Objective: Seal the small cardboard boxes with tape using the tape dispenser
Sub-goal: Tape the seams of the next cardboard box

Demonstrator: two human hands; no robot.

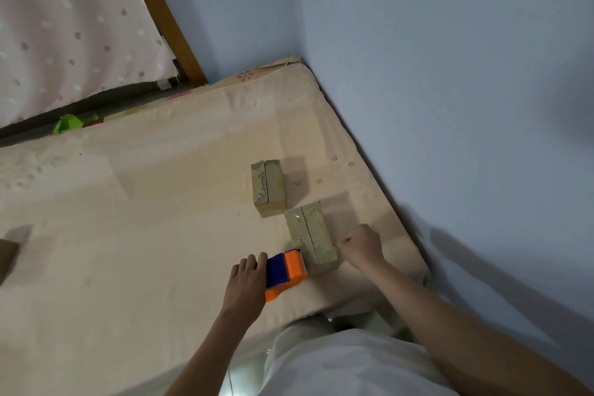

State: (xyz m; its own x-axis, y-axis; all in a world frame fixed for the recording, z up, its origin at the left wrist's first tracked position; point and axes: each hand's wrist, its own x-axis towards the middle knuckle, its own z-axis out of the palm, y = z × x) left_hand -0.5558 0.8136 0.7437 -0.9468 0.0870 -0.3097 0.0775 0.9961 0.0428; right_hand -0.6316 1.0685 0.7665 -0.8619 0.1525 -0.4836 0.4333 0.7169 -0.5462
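Two small cardboard boxes lie on the mattress [144,209]. The far box [268,188] has a bare centre seam. The near box [311,236] carries a shiny strip of clear tape along its top. The orange and blue tape dispenser [284,272] sits at the near end of that box, its toothed edge against the cardboard. My left hand [246,283] grips the dispenser from the left. My right hand [361,246] is curled into a fist beside the near box's right side; I cannot tell whether it holds anything.
A blue wall runs close along the mattress's right edge and far end. A pink dotted curtain [74,26] and a wooden frame [164,16] stand at the far left. A green object [69,122] lies past the mattress edge. A brown cardboard piece [8,257] shows at the left border.
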